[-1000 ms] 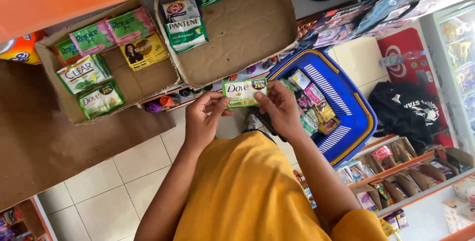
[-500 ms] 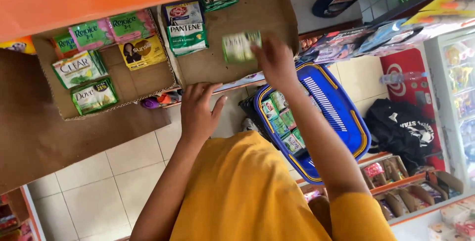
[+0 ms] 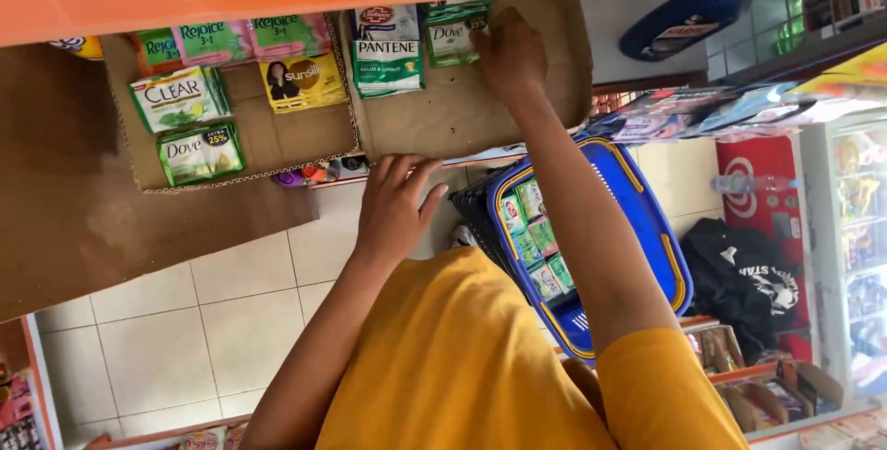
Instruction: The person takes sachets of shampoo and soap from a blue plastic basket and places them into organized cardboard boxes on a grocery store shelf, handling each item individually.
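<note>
- Cardboard tray on the left (image 3: 277, 150) holds sachet stacks near its walls, with bare board in the middle.
- Left hand (image 3: 393, 205) now hangs empty below the shelf edge, fingers loosely spread; a second ago it shared the packet.
- Right hand (image 3: 508, 53) has carried the green sachet pack (image 3: 453, 39) up into the right tray (image 3: 545, 108), fingers pinching it beside the white-green stack (image 3: 388, 53); bare board lies to its right.
- Blue basket (image 3: 637, 219) sits below.

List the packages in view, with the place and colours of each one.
Green sachet stack: right tray, under right hand.
White-and-green sachets: right tray's left edge.
Yellow sachets: left tray.
Green sachets: left tray's near corner.
Green sachets: inside blue basket.
</note>
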